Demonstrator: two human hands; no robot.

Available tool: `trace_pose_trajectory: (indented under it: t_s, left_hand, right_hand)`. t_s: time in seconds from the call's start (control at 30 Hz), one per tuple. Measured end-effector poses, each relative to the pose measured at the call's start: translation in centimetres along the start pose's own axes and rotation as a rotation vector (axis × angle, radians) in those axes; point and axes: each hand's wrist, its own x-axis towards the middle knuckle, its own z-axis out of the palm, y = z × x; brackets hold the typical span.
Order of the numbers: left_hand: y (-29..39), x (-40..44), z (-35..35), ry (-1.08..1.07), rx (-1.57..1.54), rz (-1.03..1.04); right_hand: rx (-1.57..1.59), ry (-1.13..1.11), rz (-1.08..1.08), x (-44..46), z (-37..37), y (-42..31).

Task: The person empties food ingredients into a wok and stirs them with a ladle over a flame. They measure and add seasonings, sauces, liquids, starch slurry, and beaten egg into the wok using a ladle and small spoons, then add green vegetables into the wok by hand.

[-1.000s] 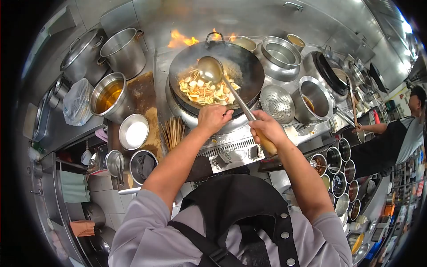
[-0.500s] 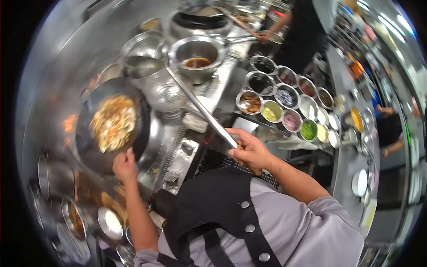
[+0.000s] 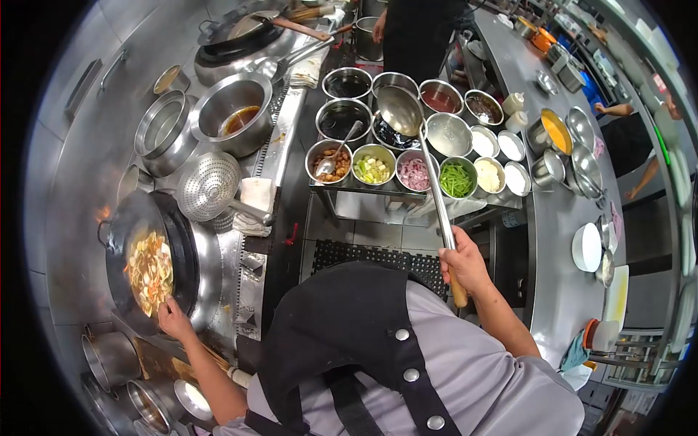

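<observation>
Ladle (image 3: 441, 200) is clamped in the right hand (image 3: 465, 258), fingers wrapped round the wooden end of its handle. Its shaft runs up and away from the person to the scoop, which is over the black sauce (image 3: 387, 136) in a cluster of round metal tubs; whether it touches a tub cannot be told. The left hand (image 3: 174, 320) is curled closed on the near edge of the wok (image 3: 142, 212), which sits on the stove to the person's left with pale and orange food (image 3: 149, 272) inside. A small flame (image 3: 103, 214) shows by the wok's far handle.

Nearest the person, the tubs hold brown pieces (image 3: 339, 166) with a spoon (image 3: 350, 134) in them, chopped pale-green bits (image 3: 374, 169), pink slices (image 3: 414, 174) and green strips (image 3: 456, 180).

Between wok and tubs are a strainer (image 3: 209, 182), a folded cloth (image 3: 256, 198) just beside it, and a pot (image 3: 211, 116) with brown liquid. On the right, a steel tabletop (image 3: 556, 225) carries a white bowl (image 3: 587, 247) and, farther off, a pan of orange sauce (image 3: 555, 131). Beyond the tubs stands another person in dark clothing (image 3: 416, 40).
</observation>
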Motion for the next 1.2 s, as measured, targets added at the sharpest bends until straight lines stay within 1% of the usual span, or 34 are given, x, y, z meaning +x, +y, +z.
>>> trace_pose_trajectory:
  t_s: [0.03,0.07,0.13,0.27,0.33,0.37,0.43,0.53,0.63,0.7,0.73,0.8,0.93,1.0,1.03,1.1,1.13,1.2]
  left_hand:
    - [0.6,0.0,-0.3,-0.028,0.017,-0.039]
    - [1.0,0.1,-0.5,-0.031,0.022,-0.03]
    - [0.5,0.4,-0.5,-0.085,0.048,-0.092]
    - [1.5,0.6,-0.6,-0.09,0.039,-0.118]
    - [2.5,0.6,-0.7,-0.036,0.017,-0.125]
    - [2.3,0.7,-0.8,-0.038,0.024,-0.121]
    - [0.9,1.2,-1.0,-0.115,0.065,-0.162]
    - [1.9,1.3,-1.3,-0.112,0.038,-0.189]
    - [0.9,0.9,-0.6,-0.112,0.053,-0.174]
    - [0.4,0.9,-0.5,-0.12,0.059,-0.168]
    - [0.1,0.8,-0.4,-0.131,0.065,-0.163]
    - [1.0,1.0,-0.8,-0.129,0.065,-0.174]
    - [1.9,1.5,-1.4,-0.111,0.027,-0.16]
    - [2.1,1.3,-1.1,-0.09,0.029,-0.163]
    - [2.0,1.2,-1.0,-0.07,0.036,-0.164]
    - [2.3,0.9,-0.6,-0.055,0.05,-0.167]
    - [2.3,0.8,-0.6,-0.041,0.068,-0.168]
    - [1.3,0.7,-0.5,-0.049,0.041,-0.163]
  right_hand:
    - [0.007,-0.008,0.016,0.0,-0.7,0.1]
    - [0.016,-0.007,0.022,0.0,-1.1,0.0]
    - [0.032,-0.022,0.067,0.2,-1.7,-0.2]
    - [0.079,-0.049,0.096,1.1,-3.5,0.1]
    - [0.074,-0.059,0.103,1.1,-4.5,-0.7]
    - [0.089,-0.073,0.12,1.2,-4.9,-0.8]
    - [0.109,-0.089,0.143,1.2,-5.6,-1.0]
    - [0.147,-0.13,0.149,1.1,-6.2,-1.3]
    - [0.167,-0.171,0.155,1.3,-7.0,-1.9]
    - [0.355,-0.235,0.175,1.4,-7.5,-2.1]
    - [0.355,-0.237,0.174,1.4,-7.7,-2.4]
    - [0.589,-0.275,0.257,1.3,-8.2,-3.2]
    - [0.682,-0.3,0.265,0.8,-8.1,-3.3]
    - [0.54,-0.242,0.244,0.8,-7.8,-3.3]
    - [0.538,-0.24,0.239,0.8,-7.5,-3.2]
    - [0.666,-0.294,0.229,0.8,-7.0,-2.7]
    - [0.663,-0.293,0.224,1.0,-6.9,-2.4]
    - [0.941,-0.421,0.234,1.4,-6.8,-1.5]
